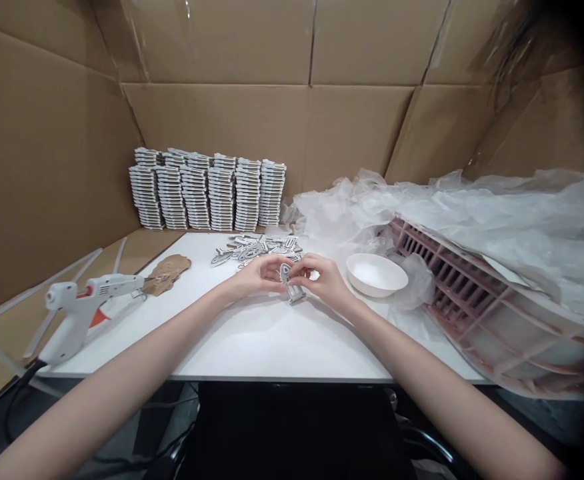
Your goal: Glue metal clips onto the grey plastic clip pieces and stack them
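White plastic forms the glue gun (77, 320) near the left front corner of the tabletop (272, 353), its orange trigger (99, 317) below and its nozzle pointing right, towards a rough brown scrap (168, 275) by the left edge. Beyond the back edge, thin white-edged pieces rise in neat stacks (195, 197) against the cardboard wall (252, 120). Near the back edge lies a loose heap of grey-and-white cutouts (259, 249); any lettering on them is too small to read.

Mid-tabletop, the left hand (257, 277) curves its fingers part-way closed, holding the left side of one grey-white piece (296, 293). This piece stands roughly upright, its long axis leaning a little, upper end to the left and lower end towards the front edge. The right hand (325, 280) has its fingers pinched together on the piece's right side.

Right of that sits a white bowl (377, 288) with something white inside, unclear. Clear plastic bags (352, 207) crowd the back right corner, around a tilted pinkish slatted basket (472, 320) at the right edge.
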`<move>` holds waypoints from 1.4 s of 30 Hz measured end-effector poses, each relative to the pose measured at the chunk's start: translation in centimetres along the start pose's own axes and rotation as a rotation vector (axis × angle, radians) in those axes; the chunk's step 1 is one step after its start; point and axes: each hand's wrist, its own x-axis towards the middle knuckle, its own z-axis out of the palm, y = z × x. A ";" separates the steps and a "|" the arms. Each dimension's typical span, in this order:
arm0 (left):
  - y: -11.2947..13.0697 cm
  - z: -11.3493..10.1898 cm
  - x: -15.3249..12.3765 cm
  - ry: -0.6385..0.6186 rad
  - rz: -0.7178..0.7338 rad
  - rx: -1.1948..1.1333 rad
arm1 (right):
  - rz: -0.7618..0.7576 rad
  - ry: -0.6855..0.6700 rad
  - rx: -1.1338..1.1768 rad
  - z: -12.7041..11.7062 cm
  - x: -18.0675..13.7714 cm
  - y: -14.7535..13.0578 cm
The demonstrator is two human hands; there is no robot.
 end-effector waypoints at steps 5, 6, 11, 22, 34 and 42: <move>-0.1 0.0 0.0 0.014 -0.010 -0.072 | -0.067 0.049 -0.021 0.3 0.0 -0.1; -0.1 0.1 0.0 0.015 -0.013 -0.088 | -0.074 0.057 -0.024 0.3 0.0 -0.1; 0.2 0.2 -0.1 0.017 -0.027 -0.136 | -0.096 0.055 -0.060 0.5 -0.1 -0.2; 0.0 -0.1 -0.1 0.029 -0.041 -0.171 | -0.072 0.091 -0.113 0.7 -0.1 -0.1; -0.1 0.7 0.1 0.130 -0.051 -0.071 | -0.051 0.065 -0.133 0.7 -0.1 -0.1; 0.9 0.3 0.0 0.237 0.046 0.009 | 0.378 -0.187 0.154 -0.4 -0.4 -0.8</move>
